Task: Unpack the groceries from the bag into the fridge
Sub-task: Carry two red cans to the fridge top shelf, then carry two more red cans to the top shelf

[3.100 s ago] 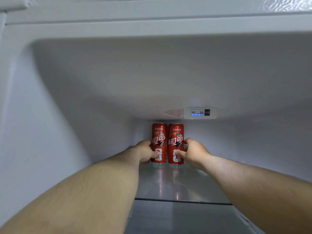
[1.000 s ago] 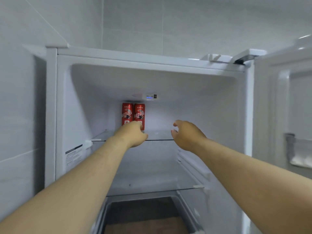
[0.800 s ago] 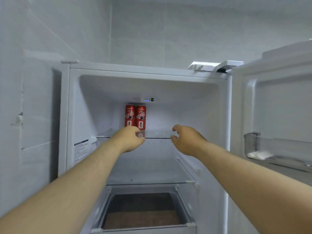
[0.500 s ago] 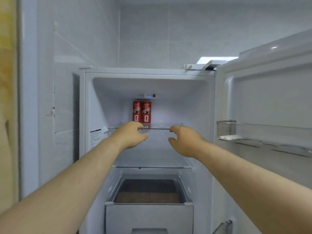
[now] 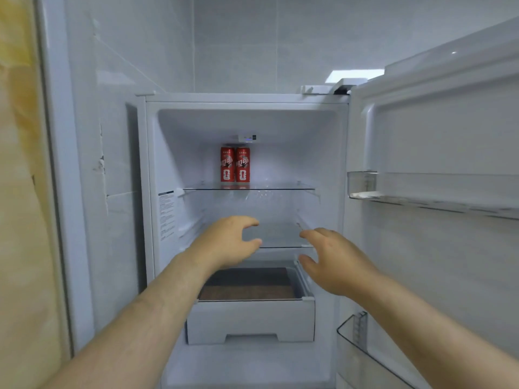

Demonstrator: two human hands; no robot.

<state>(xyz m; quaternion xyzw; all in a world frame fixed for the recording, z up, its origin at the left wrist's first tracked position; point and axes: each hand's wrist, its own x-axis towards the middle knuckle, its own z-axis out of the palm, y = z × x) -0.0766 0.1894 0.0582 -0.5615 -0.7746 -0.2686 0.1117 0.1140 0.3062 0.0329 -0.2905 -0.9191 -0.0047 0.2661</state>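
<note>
Both hands hang in the air before the open fridge [image 5: 323, 153]. The left hand [image 5: 228, 242] has its fingers spread and loosely curved, holding nothing, and the right hand [image 5: 335, 262] just beside it is equally relaxed and empty. Above and beyond the hands, two red cans [image 5: 235, 165] stand upright and touching at the back of the top glass shelf [image 5: 283, 186]. A white drawer [image 5: 250, 318] sits below the hands, and the open door [image 5: 438, 141] is to the right of the right hand.

Two red cans [image 5: 227, 165] are standing in one fridge [image 5: 247, 105]. Two glass shelves [image 5: 283, 188] are spanning it, one drawer [image 5: 250, 321] is sitting below, two door bins [image 5: 362, 185] are hanging alongside, and two hands [image 5: 227, 244] are hovering in front.
</note>
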